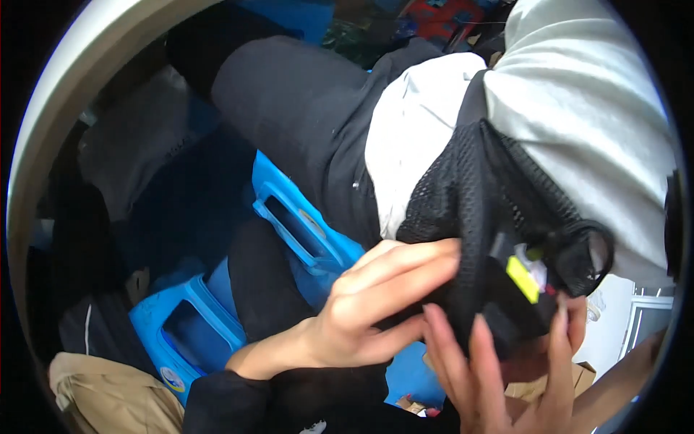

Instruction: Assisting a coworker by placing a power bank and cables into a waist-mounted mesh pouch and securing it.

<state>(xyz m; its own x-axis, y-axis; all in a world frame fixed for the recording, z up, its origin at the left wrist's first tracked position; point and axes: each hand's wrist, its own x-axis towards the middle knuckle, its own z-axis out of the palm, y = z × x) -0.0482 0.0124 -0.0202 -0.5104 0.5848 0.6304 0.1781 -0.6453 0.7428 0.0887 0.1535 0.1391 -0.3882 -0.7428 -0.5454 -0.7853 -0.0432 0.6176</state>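
Note:
A black mesh item with a wide strap (473,195) lies against a person's white shirt (578,116); its exact kind I cannot make out. My left hand (369,300) comes in from the lower left and pinches the near edge of the mesh, its fingertips partly behind the strap. Below, my right hand (499,376) reaches upward, fingers curved around the dark lower part of the same item. Inside its fold show a bright yellow tag (522,279) and a small pale piece, both blurred. A black loop (589,257) hangs at its right side.
Beyond the mesh stretches a person's dark trouser leg (289,108). Blue plastic stools (191,318) stand at left and centre. Tan cloth (108,394) lies at lower left. Cardboard (582,376) shows at lower right, near a bare forearm (625,380) whose owner I cannot tell.

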